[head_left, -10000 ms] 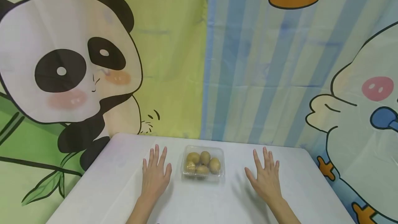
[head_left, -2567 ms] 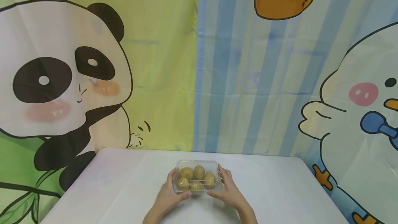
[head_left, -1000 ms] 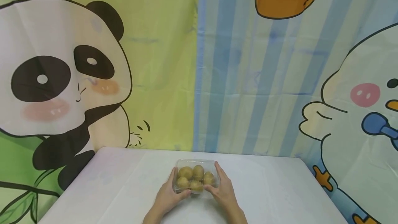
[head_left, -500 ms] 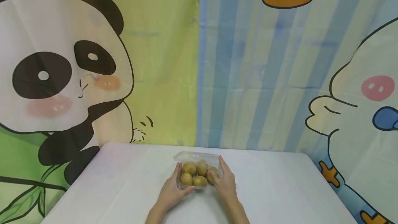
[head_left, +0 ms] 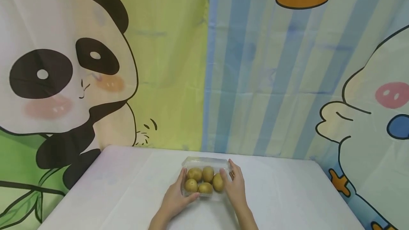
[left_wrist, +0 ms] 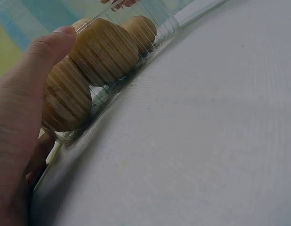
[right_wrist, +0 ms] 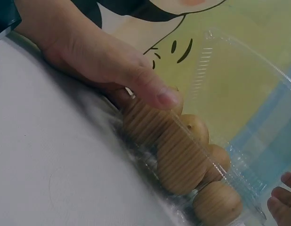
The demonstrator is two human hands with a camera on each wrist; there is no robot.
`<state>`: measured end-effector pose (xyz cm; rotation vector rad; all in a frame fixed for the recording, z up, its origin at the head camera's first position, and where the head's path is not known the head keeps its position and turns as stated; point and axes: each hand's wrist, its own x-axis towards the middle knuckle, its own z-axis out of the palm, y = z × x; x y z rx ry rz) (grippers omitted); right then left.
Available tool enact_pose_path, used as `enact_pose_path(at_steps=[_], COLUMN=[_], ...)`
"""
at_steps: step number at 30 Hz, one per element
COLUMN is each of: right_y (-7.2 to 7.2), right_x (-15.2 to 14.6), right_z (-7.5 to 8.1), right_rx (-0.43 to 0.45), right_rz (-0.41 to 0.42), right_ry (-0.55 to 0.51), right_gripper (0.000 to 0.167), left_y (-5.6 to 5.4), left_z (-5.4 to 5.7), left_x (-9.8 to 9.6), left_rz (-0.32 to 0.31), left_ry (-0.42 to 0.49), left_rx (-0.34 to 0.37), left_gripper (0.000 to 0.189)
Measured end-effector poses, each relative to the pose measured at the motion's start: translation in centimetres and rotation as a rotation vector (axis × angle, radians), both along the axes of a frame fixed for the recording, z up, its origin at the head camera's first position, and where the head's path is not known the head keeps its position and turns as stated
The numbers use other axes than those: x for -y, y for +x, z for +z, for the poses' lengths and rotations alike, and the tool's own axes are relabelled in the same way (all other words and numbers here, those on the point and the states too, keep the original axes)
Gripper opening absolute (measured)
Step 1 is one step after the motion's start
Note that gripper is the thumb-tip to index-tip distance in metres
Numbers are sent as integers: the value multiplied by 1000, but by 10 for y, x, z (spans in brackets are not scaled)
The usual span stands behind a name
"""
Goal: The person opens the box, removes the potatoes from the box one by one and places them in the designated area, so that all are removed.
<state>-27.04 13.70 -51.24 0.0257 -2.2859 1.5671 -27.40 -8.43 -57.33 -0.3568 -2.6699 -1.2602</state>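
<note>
A clear plastic box stands on the white table, holding several rounded yellow-brown fruits that look like kiwifruit or small potatoes. Its transparent lid is raised on the far side. My left hand grips the left end, thumb along the near rim and fingers round the side; the left wrist view shows that thumb over the rim. At the right end, my right hand has its thumb inside the wall and bent fingers outside, near the lid's corner. Right fingertips show at the edge of the right wrist view.
The white tabletop spreads around the box. Behind it hangs a cloth backdrop with a panda on the left and a white bird on the right.
Ten seconds ago both hands lay apart beside the closed box. They then took hold of its sides, and the lid rose within the last second. The right thumb has since shifted from over the fruit.
</note>
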Motion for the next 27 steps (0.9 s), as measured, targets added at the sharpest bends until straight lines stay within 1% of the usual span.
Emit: enact_pose_path(at_steps=[4,7,10,12,14,17,19,21,23,27], right_y=[0,2,3,3,3,6,9,11,13,14], right_x=[-4,-8,-10,-10,-9,-7,-5,-3,-2,1], right_z=[10,12,12,11,10,9,9,10,11,11], right_rx=[14,22,37,57,87,122,122,115,110,99], right_rz=[31,39,31,29,50,106,145,158,165,172], right_ry=[-58,-86,-73,-42,16,178,299,392,454,543], right_gripper=[64,70,75,77,75,66,60,57,56,59], left_y=[-3,-3,-4,-3,-2,0,1,3,4,5], left_z=[4,6,6,7,6,5,3,3,2,2], left_x=[-3,-6,-7,-6,-5,-4,-2,-2,-1,0], left_rz=[-1,-5,-7,-2,2,15,17,19,16,21], left_ry=[6,9,4,4,4,-1,-4,-1,1,3], left_rx=[-15,-2,3,2,-4,0,-1,7,2,-4], left_gripper=[113,113,113,113,113,113,113,113,112,112])
